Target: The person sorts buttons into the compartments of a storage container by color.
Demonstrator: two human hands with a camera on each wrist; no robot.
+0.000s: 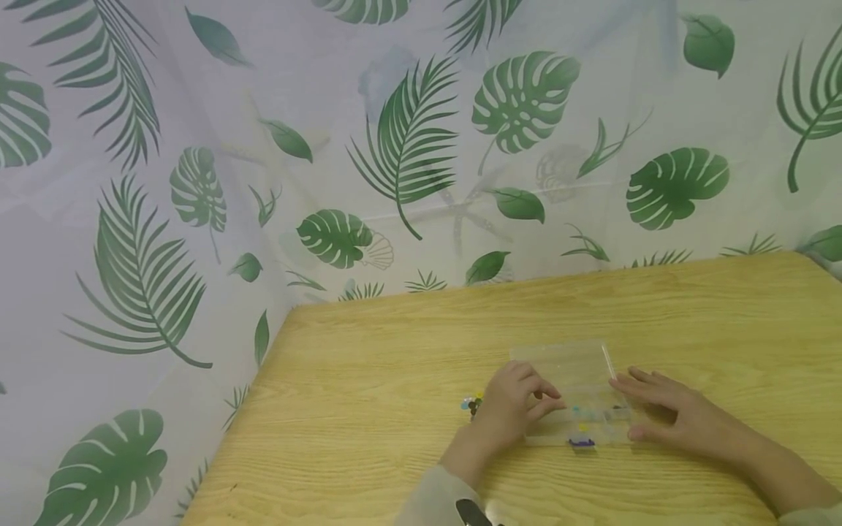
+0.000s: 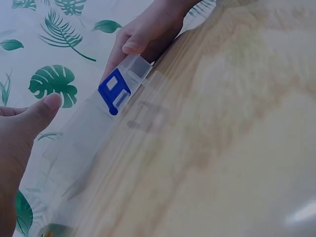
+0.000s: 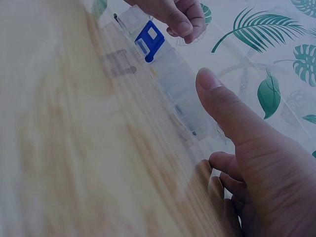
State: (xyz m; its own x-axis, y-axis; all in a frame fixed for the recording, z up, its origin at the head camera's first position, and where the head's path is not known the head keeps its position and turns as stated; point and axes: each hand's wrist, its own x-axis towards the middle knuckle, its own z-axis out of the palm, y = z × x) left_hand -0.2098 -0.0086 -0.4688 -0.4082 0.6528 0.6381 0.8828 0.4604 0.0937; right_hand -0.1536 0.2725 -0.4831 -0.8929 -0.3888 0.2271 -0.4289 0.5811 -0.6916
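A clear plastic compartment box (image 1: 546, 440) lies on the table with its see-through lid (image 1: 559, 358) raised at the back. On its front is a blue latch (image 2: 114, 91). Several small coloured pieces show inside, too blurred to identify. My left hand (image 1: 509, 405) hovers over the box's left part, fingers loosely bent, thumb and forefinger close; no object shows between them. At the box's right end, my right hand (image 1: 684, 416) rests with fingers spread, fingertips by the lid's edge and thumb by the front corner. In the right wrist view its thumb (image 3: 222, 96) stands away from its fingers.
A small heap of coloured pieces (image 1: 471, 404) lies left of the box, partly behind my left hand. The wood-grain table (image 1: 342, 409) ends at a leaf-printed sheet (image 1: 421, 146) behind and to the left.
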